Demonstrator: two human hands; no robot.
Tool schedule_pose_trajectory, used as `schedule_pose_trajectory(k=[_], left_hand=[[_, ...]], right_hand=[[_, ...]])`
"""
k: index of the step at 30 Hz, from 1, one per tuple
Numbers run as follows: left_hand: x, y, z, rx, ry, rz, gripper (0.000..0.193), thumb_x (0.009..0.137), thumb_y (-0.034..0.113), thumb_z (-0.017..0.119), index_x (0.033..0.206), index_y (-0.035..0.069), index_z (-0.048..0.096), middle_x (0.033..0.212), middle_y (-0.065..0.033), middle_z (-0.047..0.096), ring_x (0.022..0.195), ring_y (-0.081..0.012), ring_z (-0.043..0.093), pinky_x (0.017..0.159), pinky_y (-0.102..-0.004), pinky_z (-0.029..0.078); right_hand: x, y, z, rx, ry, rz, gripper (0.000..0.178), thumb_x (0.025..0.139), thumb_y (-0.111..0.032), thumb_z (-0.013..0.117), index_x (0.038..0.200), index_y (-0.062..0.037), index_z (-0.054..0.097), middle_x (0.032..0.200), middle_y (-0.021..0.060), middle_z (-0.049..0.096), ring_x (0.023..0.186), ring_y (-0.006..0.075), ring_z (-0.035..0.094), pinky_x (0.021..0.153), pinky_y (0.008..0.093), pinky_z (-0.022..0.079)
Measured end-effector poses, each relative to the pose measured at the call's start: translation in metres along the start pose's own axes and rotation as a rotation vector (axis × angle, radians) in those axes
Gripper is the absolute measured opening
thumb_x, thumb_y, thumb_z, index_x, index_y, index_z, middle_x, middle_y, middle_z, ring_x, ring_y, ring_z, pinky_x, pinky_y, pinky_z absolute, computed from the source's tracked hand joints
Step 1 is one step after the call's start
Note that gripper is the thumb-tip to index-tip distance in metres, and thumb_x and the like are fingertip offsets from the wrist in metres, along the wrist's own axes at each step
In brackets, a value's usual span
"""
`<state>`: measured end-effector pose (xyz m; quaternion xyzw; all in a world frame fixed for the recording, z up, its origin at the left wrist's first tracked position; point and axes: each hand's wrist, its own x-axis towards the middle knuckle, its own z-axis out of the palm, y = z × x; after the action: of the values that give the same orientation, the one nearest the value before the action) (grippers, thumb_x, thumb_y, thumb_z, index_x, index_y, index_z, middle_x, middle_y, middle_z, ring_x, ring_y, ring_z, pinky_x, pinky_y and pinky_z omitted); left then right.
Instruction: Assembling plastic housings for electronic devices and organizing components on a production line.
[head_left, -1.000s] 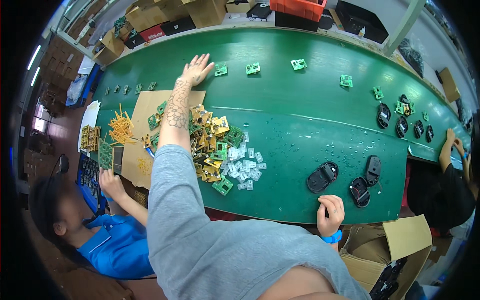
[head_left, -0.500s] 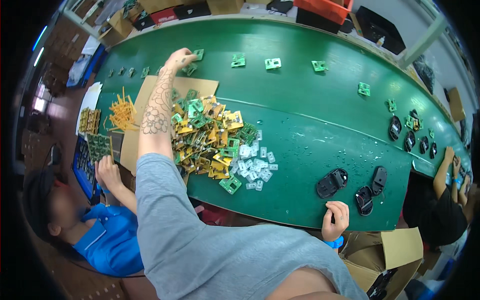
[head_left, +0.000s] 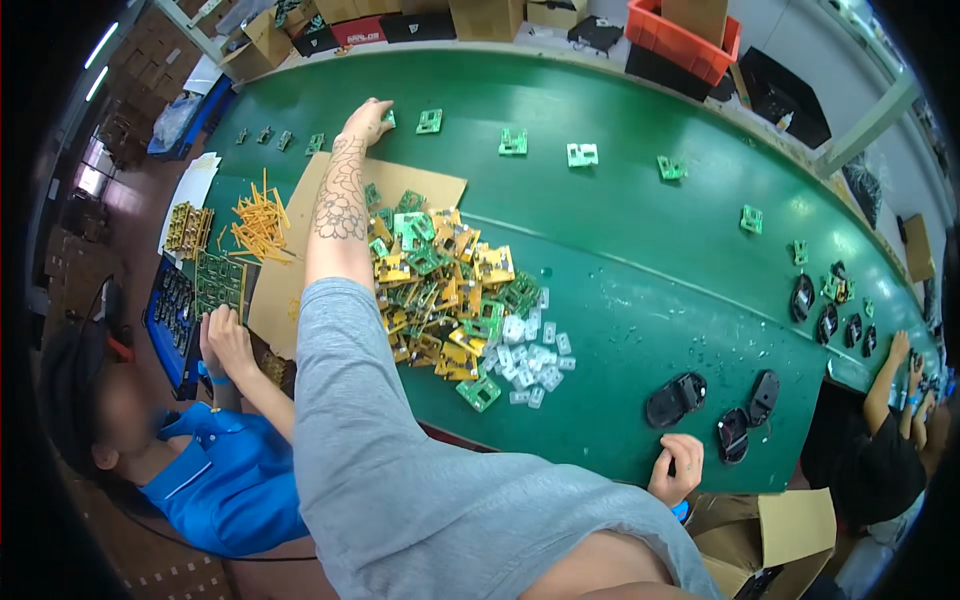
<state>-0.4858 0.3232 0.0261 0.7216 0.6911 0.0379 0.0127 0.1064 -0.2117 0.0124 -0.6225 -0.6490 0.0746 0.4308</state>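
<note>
My left hand (head_left: 368, 120) reaches far over the green bench, fingers bent together around a small green circuit board (head_left: 389, 118) that shows only partly. Just to its right lies another green board (head_left: 429, 121). Below that forearm is a heap of yellow and green circuit boards (head_left: 450, 290) on a cardboard sheet (head_left: 285, 290). Small clear plastic pieces (head_left: 530, 368) are scattered beside the heap. My right hand (head_left: 678, 468) rests at the bench's near edge, fingers curled loosely with nothing visible in them. Close above it sits a black mouse shell (head_left: 676, 400).
Two more black shell parts (head_left: 733, 436) lie right of my hand. Several boards form a row along the far strip. At left, a co-worker in blue (head_left: 220, 470) holds a green board panel (head_left: 220, 280) near orange strips (head_left: 262, 225). An open carton (head_left: 795, 530) stands below the bench.
My left hand has moved left, away from the green board it was touching, and is now at another one. The whole view has shifted slightly. My right hand stays at the near edge.
</note>
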Motion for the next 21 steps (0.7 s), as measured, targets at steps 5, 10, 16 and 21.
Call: schedule_pose_trajectory(k=[5,10,16,21], left_hand=[[0.021,-0.026,0.001,-0.010,0.085,0.178,0.050,0.084,0.020,0.076,0.132,0.013,0.065,0.130,-0.0128,0.067,0.120,-0.0305,0.063,0.101,-0.0391,0.052],[0.007,-0.011,-0.022,0.012,0.087,0.019,0.048,0.082,0.019,0.076,0.129,0.011,0.066,0.130,-0.0120,0.068,0.120,-0.0281,0.064,0.102,-0.0386,0.052],[-0.037,0.004,-0.072,0.069,-0.213,-0.322,0.046,0.082,0.023,0.076,0.125,0.008,0.068,0.128,-0.0115,0.069,0.117,-0.0269,0.066,0.100,-0.0383,0.052],[-0.042,-0.013,-0.064,-0.003,-0.297,-0.371,0.043,0.082,0.030,0.077,0.117,0.007,0.069,0.121,-0.0122,0.071,0.111,-0.0288,0.067,0.095,-0.0406,0.054]], right_hand=[[-0.009,0.002,0.001,-0.016,-0.004,-0.008,0.025,0.071,0.011,0.059,0.091,-0.0017,0.067,0.093,0.0107,0.069,0.083,0.0285,0.061,0.079,0.0389,0.052],[-0.006,0.003,0.004,-0.043,-0.008,0.005,0.026,0.070,0.010,0.058,0.091,-0.0020,0.067,0.092,0.0109,0.069,0.082,0.0286,0.060,0.079,0.0393,0.051],[-0.004,0.003,0.004,-0.033,-0.012,0.001,0.025,0.071,0.009,0.058,0.092,-0.0021,0.066,0.092,0.0114,0.068,0.082,0.0294,0.059,0.080,0.0399,0.051],[-0.011,-0.002,-0.006,-0.003,-0.036,-0.027,0.024,0.071,0.009,0.057,0.092,-0.0019,0.066,0.093,0.0120,0.067,0.083,0.0298,0.059,0.080,0.0404,0.051]])
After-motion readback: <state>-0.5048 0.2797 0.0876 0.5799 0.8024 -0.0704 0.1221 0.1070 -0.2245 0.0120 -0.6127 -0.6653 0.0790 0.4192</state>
